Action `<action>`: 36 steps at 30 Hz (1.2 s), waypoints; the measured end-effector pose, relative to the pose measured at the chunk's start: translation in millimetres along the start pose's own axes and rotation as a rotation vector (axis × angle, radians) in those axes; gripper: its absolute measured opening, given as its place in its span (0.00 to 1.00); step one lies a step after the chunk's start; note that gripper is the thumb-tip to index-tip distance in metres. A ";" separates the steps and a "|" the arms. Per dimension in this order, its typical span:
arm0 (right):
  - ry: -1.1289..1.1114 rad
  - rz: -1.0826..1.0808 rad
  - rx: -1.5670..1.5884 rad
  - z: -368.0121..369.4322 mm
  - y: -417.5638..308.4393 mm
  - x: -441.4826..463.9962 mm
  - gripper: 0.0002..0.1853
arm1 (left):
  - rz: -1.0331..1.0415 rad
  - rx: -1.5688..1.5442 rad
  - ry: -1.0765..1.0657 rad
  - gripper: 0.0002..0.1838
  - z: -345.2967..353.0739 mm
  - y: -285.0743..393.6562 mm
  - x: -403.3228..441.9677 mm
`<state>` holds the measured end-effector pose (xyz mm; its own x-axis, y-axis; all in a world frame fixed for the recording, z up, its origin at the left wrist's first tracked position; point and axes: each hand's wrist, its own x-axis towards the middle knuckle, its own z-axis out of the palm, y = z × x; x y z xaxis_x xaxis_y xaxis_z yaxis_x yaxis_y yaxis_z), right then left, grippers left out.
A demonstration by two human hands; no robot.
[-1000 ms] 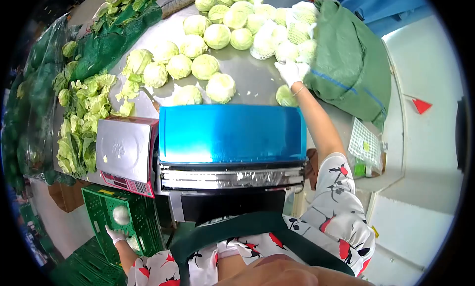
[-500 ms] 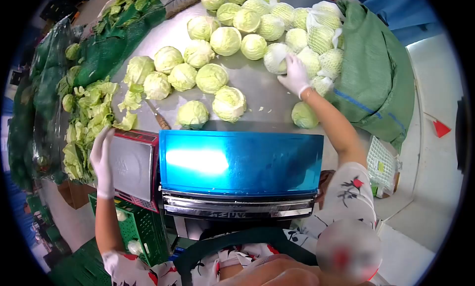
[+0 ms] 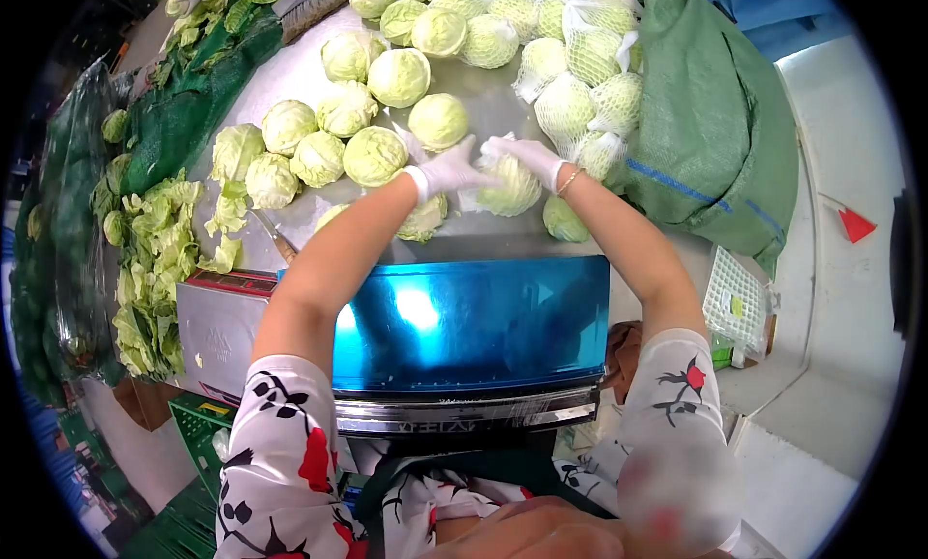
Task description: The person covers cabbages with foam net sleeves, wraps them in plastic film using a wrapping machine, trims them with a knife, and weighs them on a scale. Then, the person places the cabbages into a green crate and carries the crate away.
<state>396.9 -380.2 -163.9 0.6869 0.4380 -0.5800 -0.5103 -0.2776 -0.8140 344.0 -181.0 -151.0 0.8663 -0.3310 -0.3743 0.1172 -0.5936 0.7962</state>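
Observation:
A cabbage in a white foam net (image 3: 509, 191) is in front of me, over the steel table just beyond the blue-topped machine. My right hand (image 3: 532, 158), in a white glove, is closed on the upper part of the net. Reaching in from the left, my gloved left hand (image 3: 448, 169) has its thumb and fingers apart, and its fingertips meet the near side of the netted cabbage. Whether they grip it is hard to see. A bare cabbage (image 3: 564, 220) sits below my right wrist, and another cabbage (image 3: 425, 219) is partly hidden under my left forearm.
Bare cabbages (image 3: 375, 156) crowd the table's left and middle. Netted cabbages (image 3: 565, 112) lie at the right against a green sack (image 3: 710, 124). The blue-topped machine (image 3: 474, 327) stands nearest me. A knife (image 3: 280, 238) and trimmed leaves (image 3: 155, 259) lie left.
My right hand has drawn a netted cabbage left and nearer from the netted group. My left hand has left the scale at the left and come across to that cabbage. The view has shifted slightly.

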 end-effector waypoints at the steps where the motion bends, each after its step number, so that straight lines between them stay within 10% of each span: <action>1: 0.088 0.004 -0.102 4.3 5.9 3.4 0.36 | 0.039 0.165 -0.005 0.61 15.4 3.5 1.0; 6: -0.138 0.099 0.044 18.4 -6.7 -20.5 0.32 | 0.212 0.254 0.076 0.63 44.2 0.9 -5.1; 7: -0.165 -0.292 -0.285 18.0 -8.1 -21.3 0.28 | 0.198 0.173 0.055 0.62 37.3 3.9 -8.0; 11: 0.278 -0.457 -0.791 39.6 -86.0 -96.5 0.15 | 0.257 -0.203 0.206 0.54 -4.0 61.2 -60.9; 14: 0.686 -1.430 -1.178 45.7 -109.8 -94.4 0.15 | 0.292 -0.146 0.319 0.52 -44.8 122.6 -121.5; 20: 0.484 -1.469 -1.234 104.9 -178.7 -142.3 0.15 | 0.398 -0.713 0.381 0.49 -54.8 114.6 -211.8; 22: 0.037 -0.552 0.058 141.1 -192.6 -137.1 0.17 | 0.354 -1.045 0.336 0.40 -55.0 70.8 -252.4; 29: -0.172 -0.411 -0.031 171.6 -128.4 -155.6 0.22 | -0.140 -1.129 0.996 0.32 -69.0 -72.9 -439.6; 33: -0.197 -0.223 0.004 199.1 -97.9 -160.7 0.21 | -0.463 -0.585 1.102 0.40 -44.2 -201.9 -491.5; 36: -0.224 -0.187 -0.044 235.4 -87.1 -174.5 0.21 | -0.617 0.192 1.290 0.42 -52.6 -170.4 -506.3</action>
<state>199.6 -231.2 16.0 0.6332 0.6612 -0.4024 -0.3592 -0.2095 -0.9094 -89.0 126.3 -72.1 0.5413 0.8296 0.1371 0.6518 -0.5170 0.5549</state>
